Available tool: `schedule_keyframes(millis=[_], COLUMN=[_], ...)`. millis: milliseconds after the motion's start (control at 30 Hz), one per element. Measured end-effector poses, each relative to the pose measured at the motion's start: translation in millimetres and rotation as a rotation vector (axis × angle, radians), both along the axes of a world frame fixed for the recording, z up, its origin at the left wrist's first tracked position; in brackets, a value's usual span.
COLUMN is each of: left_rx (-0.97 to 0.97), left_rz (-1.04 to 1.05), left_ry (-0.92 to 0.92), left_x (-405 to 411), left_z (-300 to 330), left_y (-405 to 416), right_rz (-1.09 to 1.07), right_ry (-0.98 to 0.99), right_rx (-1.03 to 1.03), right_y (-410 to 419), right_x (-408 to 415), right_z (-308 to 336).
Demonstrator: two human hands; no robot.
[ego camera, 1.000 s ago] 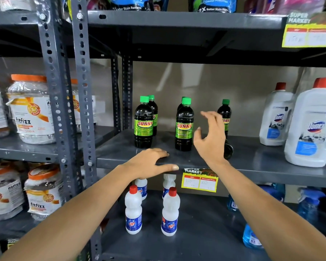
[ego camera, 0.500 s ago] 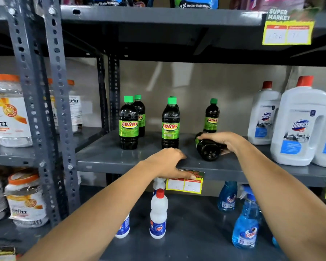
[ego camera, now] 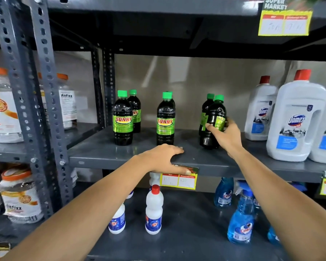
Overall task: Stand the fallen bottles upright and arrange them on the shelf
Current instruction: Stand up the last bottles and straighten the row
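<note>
The left hand (ego camera: pixel 163 157) lies flat on the front lip of the shelf (ego camera: pixel 105 153), fingers spread and holding nothing, so it cannot catch a fall; the right hand (ego camera: pixel 225 137) grips the dark bottle (ego camera: pixel 214 122), which leans slightly, its base at or just above the shelf. If let go tilted, it may topple or knock the bottle just behind (ego camera: pixel 205 108); thumb on its near left side, other fingers curl round its right.
</note>
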State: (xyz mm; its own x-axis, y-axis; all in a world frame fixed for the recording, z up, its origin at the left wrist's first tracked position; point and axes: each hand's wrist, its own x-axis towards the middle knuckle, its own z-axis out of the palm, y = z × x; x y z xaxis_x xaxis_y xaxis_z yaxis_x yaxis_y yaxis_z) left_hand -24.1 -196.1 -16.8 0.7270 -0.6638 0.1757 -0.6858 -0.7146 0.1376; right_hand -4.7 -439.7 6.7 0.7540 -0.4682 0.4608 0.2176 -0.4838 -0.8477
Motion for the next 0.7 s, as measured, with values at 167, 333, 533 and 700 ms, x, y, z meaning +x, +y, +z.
schedule_keyframes(millis=[167,333,533,700], left_rx=[0.059,0.153,0.092,0.159], left_rz=[0.062,0.192,0.275,0.290], left_ry=[0.062,-0.063,-0.275,-0.432], left_x=[-1.0,-21.0,-27.2,-26.4], left_z=[0.8,-0.2,-15.9,-12.7], left_y=[-10.9,-45.1,-51.8,-53.5], right_rz=[0.047,0.105,0.177,0.102], right_ry=[-0.101,-0.061,0.003,-0.023], right_rx=[-0.101,-0.058,0.031,-0.046], right_y=[2.7,2.8,2.4,0.1], right_x=[-3.9,-5.3,-1.7,-2.8], right_z=[-8.5,-8.2,-10.3,-11.8])
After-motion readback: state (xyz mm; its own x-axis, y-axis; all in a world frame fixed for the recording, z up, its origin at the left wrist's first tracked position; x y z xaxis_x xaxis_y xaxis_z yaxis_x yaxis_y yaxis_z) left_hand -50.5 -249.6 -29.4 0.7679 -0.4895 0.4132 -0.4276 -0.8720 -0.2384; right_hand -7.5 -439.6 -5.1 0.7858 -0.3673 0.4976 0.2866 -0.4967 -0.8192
